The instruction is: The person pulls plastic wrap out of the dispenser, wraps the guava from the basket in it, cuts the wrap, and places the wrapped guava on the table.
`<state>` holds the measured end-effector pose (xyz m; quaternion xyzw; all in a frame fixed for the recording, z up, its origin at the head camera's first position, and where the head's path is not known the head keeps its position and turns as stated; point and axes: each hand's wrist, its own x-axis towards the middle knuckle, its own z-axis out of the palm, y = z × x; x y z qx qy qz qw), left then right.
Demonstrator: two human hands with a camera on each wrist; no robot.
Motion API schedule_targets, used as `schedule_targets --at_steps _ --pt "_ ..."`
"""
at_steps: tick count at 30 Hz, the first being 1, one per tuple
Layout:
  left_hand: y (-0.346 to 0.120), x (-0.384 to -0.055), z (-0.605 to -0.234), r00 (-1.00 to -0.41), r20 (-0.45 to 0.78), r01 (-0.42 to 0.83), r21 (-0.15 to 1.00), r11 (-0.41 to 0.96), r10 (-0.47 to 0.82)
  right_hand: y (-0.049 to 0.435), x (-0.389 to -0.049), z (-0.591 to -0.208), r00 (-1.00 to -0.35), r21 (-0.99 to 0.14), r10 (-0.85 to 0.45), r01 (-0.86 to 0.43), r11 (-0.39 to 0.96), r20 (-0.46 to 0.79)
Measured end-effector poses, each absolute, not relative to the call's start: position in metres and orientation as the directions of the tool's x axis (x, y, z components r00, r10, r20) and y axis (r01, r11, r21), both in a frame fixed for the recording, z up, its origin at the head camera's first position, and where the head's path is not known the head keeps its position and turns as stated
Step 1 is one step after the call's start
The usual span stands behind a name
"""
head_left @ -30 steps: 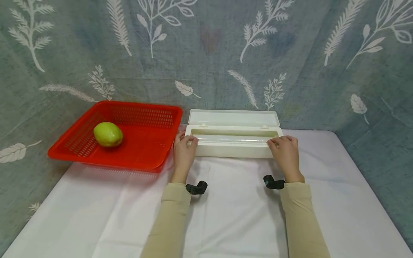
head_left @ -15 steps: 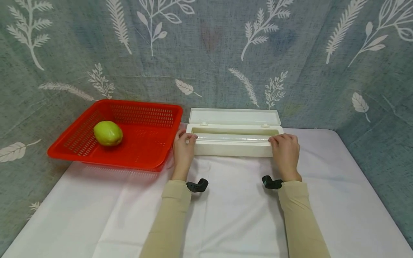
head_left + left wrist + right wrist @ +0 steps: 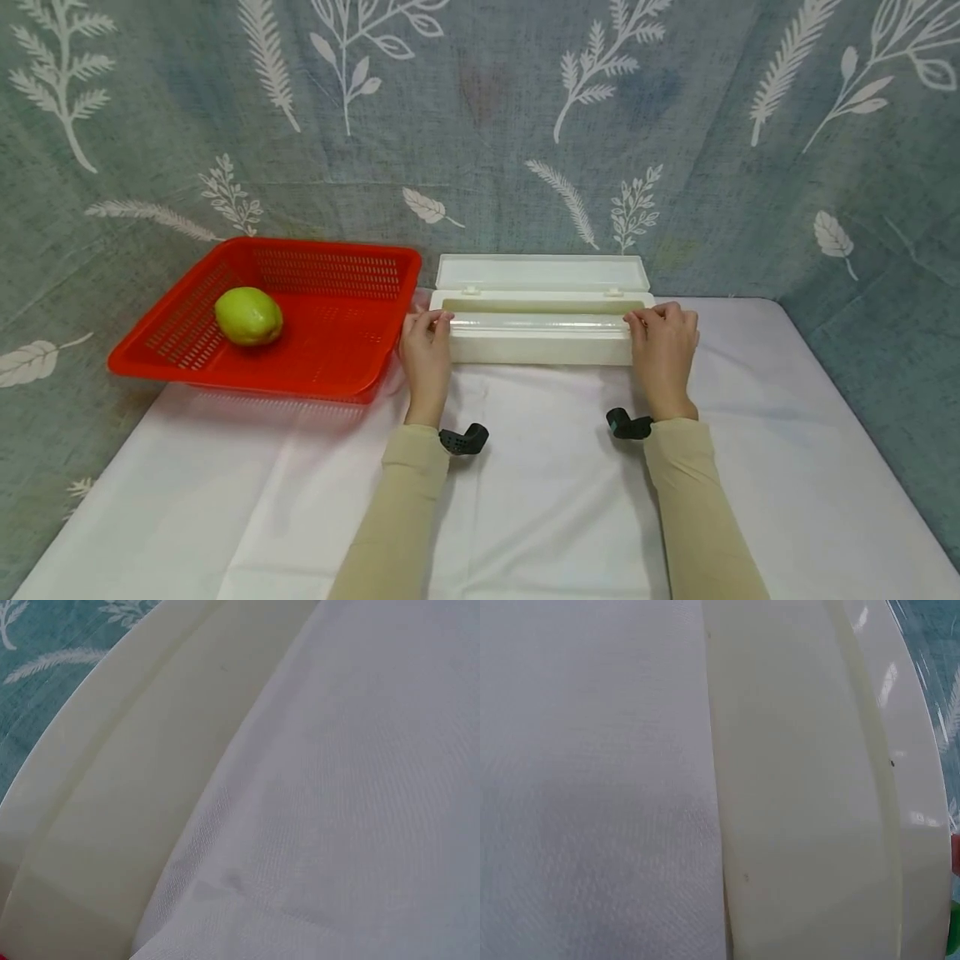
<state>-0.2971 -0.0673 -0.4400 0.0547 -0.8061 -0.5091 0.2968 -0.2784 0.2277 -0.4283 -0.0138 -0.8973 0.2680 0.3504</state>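
A long white cling film dispenser [image 3: 540,350] stands at the back of the table with its lid [image 3: 542,273] tipped back. Shiny clear cling film [image 3: 538,323] stretches along its opening. At the dispenser's left end, my left hand [image 3: 426,362] pinches the film's edge between thumb and fingertips. My right hand [image 3: 667,358] does the same at the right end. Both wrist views show the dispenser's pale front wall [image 3: 150,772] beside white cloth, with no fingers in them. In the right wrist view, a clear glossy strip [image 3: 928,682] shows past the dispenser's front edge [image 3: 919,772].
Left of the dispenser sits a red plastic basket [image 3: 337,333], close to my left hand. It holds one green fruit [image 3: 249,317]. White cloth [image 3: 547,483] covers the table, and a grey-green leaf-patterned curtain [image 3: 487,125] hangs right behind.
Both hands' fingertips have shifted slightly up and back along the dispenser's ends, the right more than the left. The dispenser, basket and fruit have stayed put.
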Motion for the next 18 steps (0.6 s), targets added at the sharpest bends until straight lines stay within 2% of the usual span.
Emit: schedule_targets --at_steps 5,12,15,18 --pt "-0.067 -0.295 -0.432 -0.797 0.471 0.224 0.813 0.537 -0.379 0.228 -0.278 -0.423 -0.746 -0.48 0.201 -0.178 0.859 0.635" --pt "-0.067 -0.287 -0.421 -0.873 0.377 0.209 0.862 0.461 -0.309 0.228 -0.273 -0.417 -0.78 -0.501 0.201 -0.163 0.85 0.593" --pt "-0.068 -0.285 -0.419 -0.903 0.328 0.209 0.899 0.385 -0.276 0.229 -0.273 -0.418 -0.839 -0.604 0.224 -0.146 0.784 0.495" --pt "-0.069 -0.286 -0.418 -0.925 0.286 0.203 0.929 0.309 -0.252 0.234 -0.279 -0.427 -0.911 -0.783 0.263 -0.094 0.615 0.317"
